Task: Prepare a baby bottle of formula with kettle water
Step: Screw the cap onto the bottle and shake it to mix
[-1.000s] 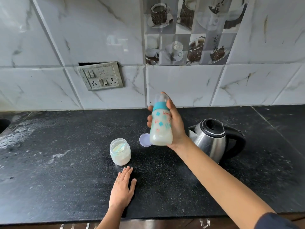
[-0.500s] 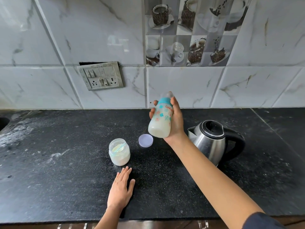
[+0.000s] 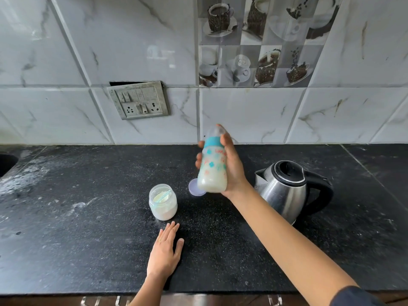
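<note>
Over black counter (image 3: 88, 239), right hand (image 3: 234, 171) gripping bottle (image 3: 212, 171) has swung upright; left hand (image 3: 164, 252) stays flat.

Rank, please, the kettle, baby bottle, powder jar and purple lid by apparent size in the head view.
1. kettle
2. baby bottle, held up nearer the camera, so possibly flattered
3. powder jar
4. purple lid, partly hidden

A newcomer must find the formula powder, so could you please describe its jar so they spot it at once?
On the black speckled stone counter, look left of the stainless steel kettle with the black handle. The small clear round jar stands open just beyond the fingertips of the left hand. It alone holds white powder and a pale blue scoop.
</note>
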A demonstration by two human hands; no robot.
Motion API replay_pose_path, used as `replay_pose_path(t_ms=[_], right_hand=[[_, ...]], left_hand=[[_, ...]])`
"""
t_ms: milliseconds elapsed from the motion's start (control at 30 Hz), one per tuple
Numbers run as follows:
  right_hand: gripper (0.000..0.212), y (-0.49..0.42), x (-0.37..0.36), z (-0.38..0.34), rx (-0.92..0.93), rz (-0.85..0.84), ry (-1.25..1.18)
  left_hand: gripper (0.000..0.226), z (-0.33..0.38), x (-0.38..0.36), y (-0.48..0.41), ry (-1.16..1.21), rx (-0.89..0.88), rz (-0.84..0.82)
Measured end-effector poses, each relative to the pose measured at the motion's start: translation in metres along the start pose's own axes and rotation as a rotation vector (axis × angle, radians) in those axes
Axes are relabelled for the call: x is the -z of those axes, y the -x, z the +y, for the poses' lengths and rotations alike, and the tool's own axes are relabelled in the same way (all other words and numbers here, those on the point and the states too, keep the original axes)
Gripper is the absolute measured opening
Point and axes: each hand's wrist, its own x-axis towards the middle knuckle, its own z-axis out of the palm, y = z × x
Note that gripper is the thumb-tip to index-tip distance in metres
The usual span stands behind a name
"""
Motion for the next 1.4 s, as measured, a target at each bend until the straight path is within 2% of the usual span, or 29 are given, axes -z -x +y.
replay_pose_path(t_ms=[67,100,233,267,400,433,567,667,733,833,900,1000,1100,1167,1300,1400], right_hand=[[0.098,-0.007,-0.001,-0.007,-0.003,0.092,-0.094],[0.100,-0.008,0.001,-0.008,-0.006,0.089,-0.102],[0.058,0.011,0.005,0.007,-0.003,-0.049,0.085],[0.058,0.011,0.004,0.006,-0.007,-0.051,0.082],[0.090,-0.001,0.002,-0.001,-0.006,0.045,-0.106],[0.089,0.001,0.003,0.002,-0.029,0.020,-0.094],[0.060,0.016,-0.003,0.009,-0.003,-0.078,0.035],[0.084,0.000,-0.003,-0.004,0.028,0.044,-0.126],[0.092,0.000,0.000,-0.005,-0.007,0.064,-0.116],[0.084,0.013,0.002,0.004,-0.023,-0.010,0.027],[0.077,0.010,0.000,-0.002,0.017,-0.018,-0.004],[0.086,0.000,-0.001,-0.015,0.011,0.061,-0.150],[0.085,0.008,0.003,-0.004,-0.052,0.015,-0.038],[0.071,0.011,0.002,-0.004,-0.039,0.003,0.015],[0.044,0.004,-0.004,-0.021,0.004,0.114,-0.158],[0.028,0.012,0.000,-0.012,-0.035,0.061,-0.064]], left_hand=[[0.070,-0.001,0.000,0.000,-0.001,0.003,-0.005],[0.070,-0.001,-0.001,-0.001,0.000,0.001,-0.004],[0.070,0.000,0.001,0.000,0.002,-0.007,0.017],[0.070,0.001,0.001,0.000,0.005,-0.008,0.024],[0.070,0.000,-0.001,0.000,-0.002,-0.008,0.000],[0.069,-0.001,-0.001,0.000,-0.001,-0.004,-0.005],[0.068,-0.003,-0.001,-0.001,0.003,-0.002,-0.002],[0.068,-0.002,-0.001,-0.001,-0.001,-0.006,-0.003],[0.069,-0.002,-0.002,0.000,0.000,-0.004,0.009],[0.066,-0.001,-0.001,0.000,-0.007,-0.004,0.024],[0.062,-0.001,-0.001,-0.001,-0.020,-0.003,0.013],[0.068,-0.003,-0.003,-0.001,-0.009,-0.002,-0.002],[0.069,-0.003,-0.003,-0.001,-0.001,0.003,0.004],[0.069,-0.004,-0.004,-0.002,-0.005,0.000,0.005],[0.068,-0.006,-0.005,-0.001,-0.015,-0.002,-0.005],[0.068,-0.004,-0.004,-0.001,-0.004,0.005,0.003]])
